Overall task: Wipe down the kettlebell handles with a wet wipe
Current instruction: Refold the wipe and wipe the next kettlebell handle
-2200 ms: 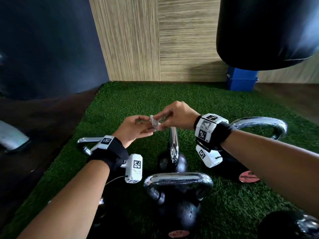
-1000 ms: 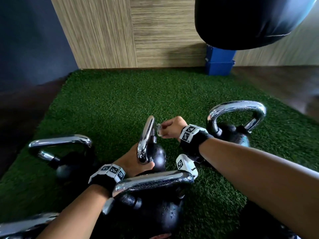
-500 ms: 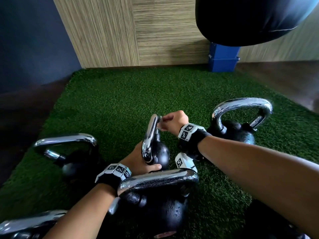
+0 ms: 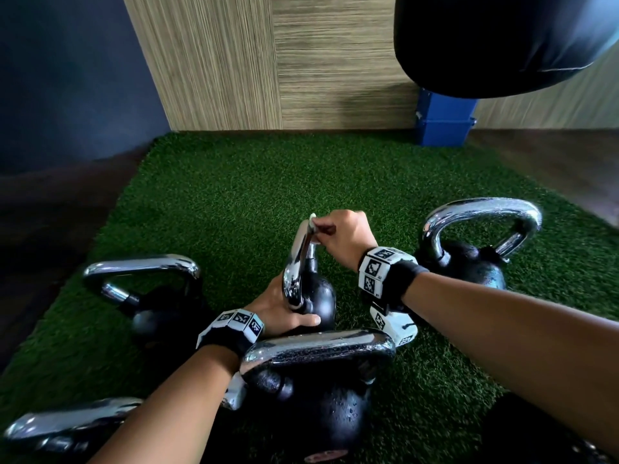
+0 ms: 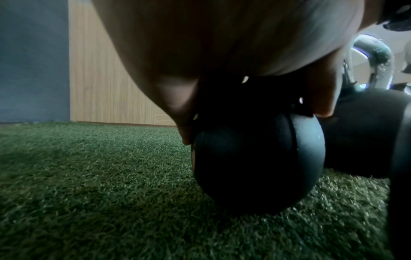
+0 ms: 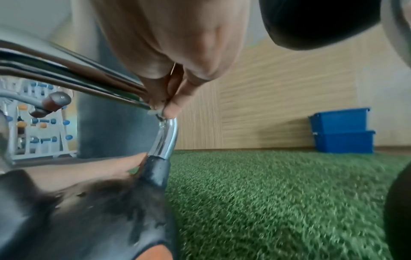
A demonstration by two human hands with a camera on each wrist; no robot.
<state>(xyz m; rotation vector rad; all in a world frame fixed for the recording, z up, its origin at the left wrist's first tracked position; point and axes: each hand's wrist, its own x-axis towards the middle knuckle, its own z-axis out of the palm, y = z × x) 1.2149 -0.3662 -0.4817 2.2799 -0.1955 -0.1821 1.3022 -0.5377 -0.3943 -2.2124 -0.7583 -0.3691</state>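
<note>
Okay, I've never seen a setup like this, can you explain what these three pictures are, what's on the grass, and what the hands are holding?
A person wears three cameras: one on the head looking down, one on each wrist looking along the hand. On the green artificial turf stand several black kettlebells with chrome handles. The left hand grips the round body of the small black middle kettlebell. The right hand pinches a small white wet wipe against the top of that kettlebell's chrome handle. Behind are a blue plastic bin and a hanging black punching bag.

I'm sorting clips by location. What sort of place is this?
Most likely a gym or training room: chrome-handled kettlebells stand on artificial turf, a black punching bag hangs overhead, and the right wrist view shows a dumbbell rack.
</note>
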